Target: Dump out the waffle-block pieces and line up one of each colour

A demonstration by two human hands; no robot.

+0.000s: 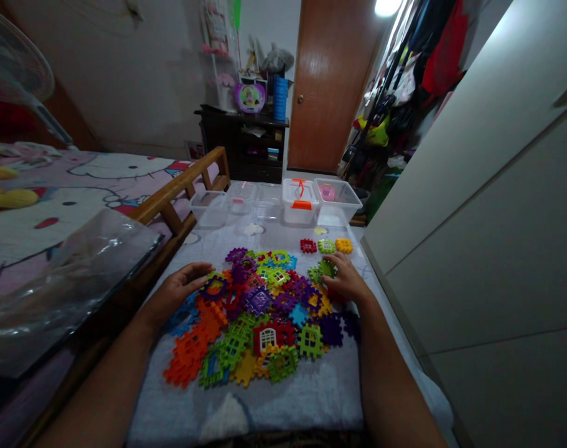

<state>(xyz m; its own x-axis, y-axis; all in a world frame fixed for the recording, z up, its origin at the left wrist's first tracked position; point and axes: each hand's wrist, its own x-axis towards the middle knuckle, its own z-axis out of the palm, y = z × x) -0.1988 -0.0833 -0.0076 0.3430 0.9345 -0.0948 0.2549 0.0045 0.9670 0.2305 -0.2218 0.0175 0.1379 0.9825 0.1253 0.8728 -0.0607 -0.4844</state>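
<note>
**Hand Position and Containers at the Tile Pile**

The pile of tiles (pixel 264 311) lies in the middle of the cloth-covered bench (pixel 287 392), many colours overlapping.

1. Right hand (pixel 347 281): fingers curled and drawn together, pinching the green tile (pixel 323 270) at the pile's far right edge. Whether the tile is lifted clear cannot be told.
2. Left hand (pixel 183 287): flat and palm down, fingers loosely spread. The fingertips rest on the tiles at the pile's left edge.
3. A row of three tiles (pixel 326 246), red, green and yellow, lies just beyond the right hand, apart from the pile.

Containers stand at the far end of the bench:
- Lidded box (pixel 300 202): lid on, orange latch; contents not visible.
- Open box (pixel 339 200), touching it on the right: a pink item inside.
- Three clear boxes (pixel 209 207) to the left: contents cannot be told.
</note>
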